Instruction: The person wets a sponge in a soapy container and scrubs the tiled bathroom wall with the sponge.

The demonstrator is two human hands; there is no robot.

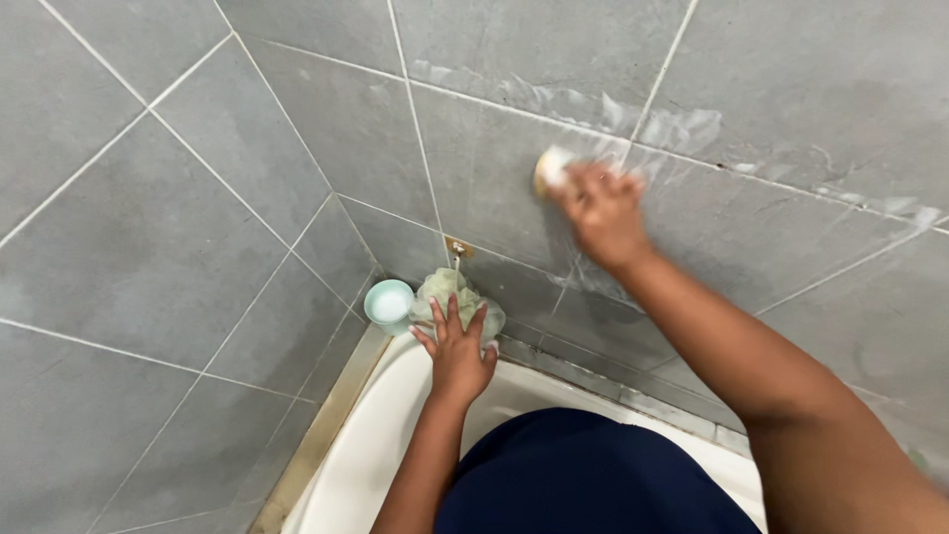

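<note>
My right hand (605, 213) is blurred with motion and presses a yellow and white sponge (551, 168) against the grey tiled wall (395, 138). Soapy white streaks (682, 129) spread across the tiles around and to the right of the sponge. My left hand (457, 348) rests with spread fingers on a pale green cloth (445, 292) bunched on the corner rim of a white bathtub (376, 435). A small light blue cup (388, 302) stands just left of the cloth, by the corner.
A small brass fitting (457, 249) sticks out of the wall above the cloth. My dark blue clothing (583, 475) fills the lower middle, over the tub. A beige strip (321, 435) runs along the tub's left edge.
</note>
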